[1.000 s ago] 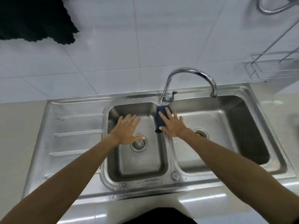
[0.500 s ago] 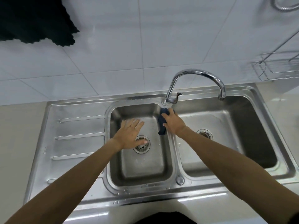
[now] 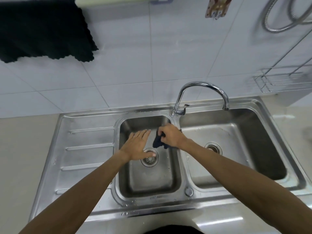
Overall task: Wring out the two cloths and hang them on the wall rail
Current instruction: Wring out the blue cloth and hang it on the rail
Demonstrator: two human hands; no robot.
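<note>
A small dark blue cloth [image 3: 157, 143] is bunched over the left basin, near the divider of the steel double sink [image 3: 184, 196]. My right hand [image 3: 170, 136] grips it, fingers curled round its upper part. My left hand [image 3: 137, 145] hovers flat with straight fingers over the left basin, just left of the cloth and not touching it. A black cloth [image 3: 42, 29] hangs from the wall rail [image 3: 118, 0] at the top left.
The curved tap [image 3: 200, 93] rises behind the divider with its spout over the right basin. A wire rack [image 3: 283, 80] hangs on the wall at the right, a coiled metal hose [image 3: 278, 17] above it. The ribbed draining board [image 3: 89, 147] lies left of the basins.
My right hand went from lying on the blue cloth on the divider to gripping it and pulling it left over the left basin. The view tilted up, showing the rail.
</note>
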